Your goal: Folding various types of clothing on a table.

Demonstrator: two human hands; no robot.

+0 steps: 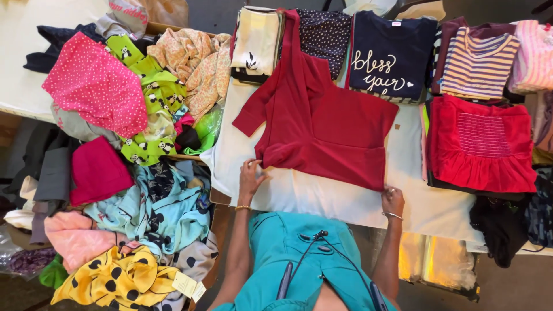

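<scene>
Here, dark red top (331, 129), half-folded, hands at its near corners

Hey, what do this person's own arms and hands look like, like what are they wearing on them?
Both forearms are bare, with no sleeves reaching them. The left hand has a thin gold-coloured bangle at the wrist. The right hand has a thin silvery bangle at the wrist and what looks like a ring on one finger. The top worn is teal.
</scene>
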